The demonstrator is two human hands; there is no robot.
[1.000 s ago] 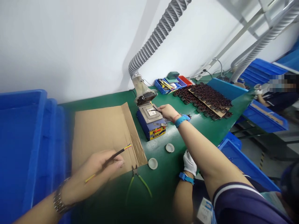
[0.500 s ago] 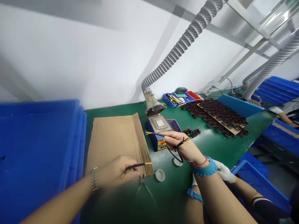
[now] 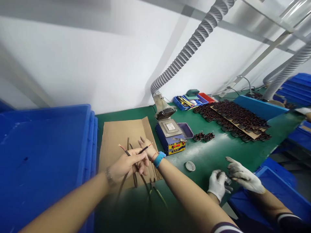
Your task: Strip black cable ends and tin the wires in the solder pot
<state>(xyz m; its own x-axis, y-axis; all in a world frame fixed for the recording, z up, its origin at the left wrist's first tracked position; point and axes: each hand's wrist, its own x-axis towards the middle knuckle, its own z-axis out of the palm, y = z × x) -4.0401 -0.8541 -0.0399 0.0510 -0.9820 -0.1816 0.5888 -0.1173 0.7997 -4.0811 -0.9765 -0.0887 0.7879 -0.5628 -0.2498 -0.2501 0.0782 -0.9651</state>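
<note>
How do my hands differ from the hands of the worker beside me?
Your left hand and right hand are bare; the co-worker's hands wear white gloves. Yours meet on dark wires over the cardboard; the co-worker's hands close on something small, too blurred to name, at the near edge of the table. Shared: each pair is brought together in front of its owner.

right hand (image 3: pixel 146 148) half behind the left hand (image 3: pixel 126 165), wires (image 3: pixel 122 186) and pliers (image 3: pixel 156 191) lower down in blur
</note>
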